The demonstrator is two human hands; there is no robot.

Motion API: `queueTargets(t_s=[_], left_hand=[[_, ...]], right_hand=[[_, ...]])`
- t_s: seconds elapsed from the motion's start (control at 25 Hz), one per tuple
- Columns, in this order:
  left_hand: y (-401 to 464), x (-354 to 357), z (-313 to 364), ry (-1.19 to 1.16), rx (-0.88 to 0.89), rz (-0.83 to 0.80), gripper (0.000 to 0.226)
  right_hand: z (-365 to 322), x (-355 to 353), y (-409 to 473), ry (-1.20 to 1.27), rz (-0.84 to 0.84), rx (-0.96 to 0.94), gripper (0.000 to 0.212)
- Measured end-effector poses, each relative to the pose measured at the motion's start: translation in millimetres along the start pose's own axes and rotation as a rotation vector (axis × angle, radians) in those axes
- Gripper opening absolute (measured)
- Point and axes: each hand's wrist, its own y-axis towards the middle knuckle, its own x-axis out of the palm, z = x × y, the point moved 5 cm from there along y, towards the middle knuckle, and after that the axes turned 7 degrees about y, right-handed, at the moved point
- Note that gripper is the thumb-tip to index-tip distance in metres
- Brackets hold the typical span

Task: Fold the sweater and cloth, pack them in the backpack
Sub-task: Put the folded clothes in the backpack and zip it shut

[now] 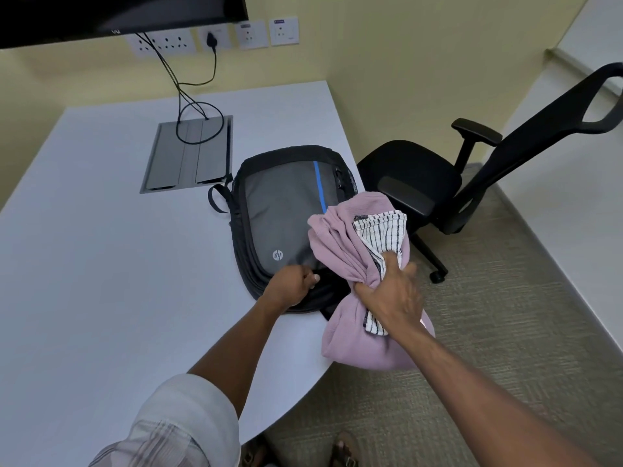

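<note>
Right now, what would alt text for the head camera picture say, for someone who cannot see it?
A person's right hand grips a bundled pink sweater and striped cloth beside a grey-and-black backpack, whose near edge the left hand holds. The backpack lies on a pale table; a black office chair stands behind.

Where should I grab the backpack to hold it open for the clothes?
Grab the backpack at its near edge, coming from your own side of the table. It lies flat with its dark opening at that end, where the left hand already pinches the top flap. Lifting that flap should widen the gap, so the right hand can push in the pink sweater and striped cloth.
</note>
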Motion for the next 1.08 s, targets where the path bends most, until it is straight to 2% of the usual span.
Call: queueTargets(t_s=[0.16, 0.36, 0.44, 0.52, 0.6, 0.76, 0.84, 1.08], left_hand=[[2.4, 11.6, 4.6, 0.056, 0.021, -0.096, 0.012], [-0.5, 8.0, 13.8, 0.105, 0.013, -0.06, 0.039], [1.7, 11.1, 13.1, 0.136, 0.011, -0.06, 0.034], [1.9, 13.8, 14.7, 0.172, -0.005, -0.062, 0.02], [2.6, 12.6, 19.1, 0.266, -0.03, -0.035, 0.014], [6.9, 2.9, 29.3, 0.565, -0.041, 0.052, 0.018], [8.1, 4.9, 32.0, 0.661, -0.039, 0.046, 0.021], [16.6, 10.3, 23.1, 0.589, -0.017, -0.025, 0.027]], right_hand=[[3.9, -5.0, 0.5, -0.008, 0.01, -0.003, 0.077], [6.7, -5.9, -1.0, -0.01, 0.01, -0.005, 0.077], [7.8, -4.4, -1.7, -0.007, 0.005, -0.006, 0.078], [8.8, -2.9, -2.0, -0.001, -0.002, -0.007, 0.078], [9.2, -3.2, -2.0, -0.003, 0.001, -0.006, 0.077], [10.7, -7.9, -1.3, -0.013, -0.001, 0.005, 0.075], [13.2, -10.7, -1.0, -0.013, 0.001, 0.015, 0.077], [21.0, -13.5, 0.9, -0.034, 0.02, 0.026, 0.079]])
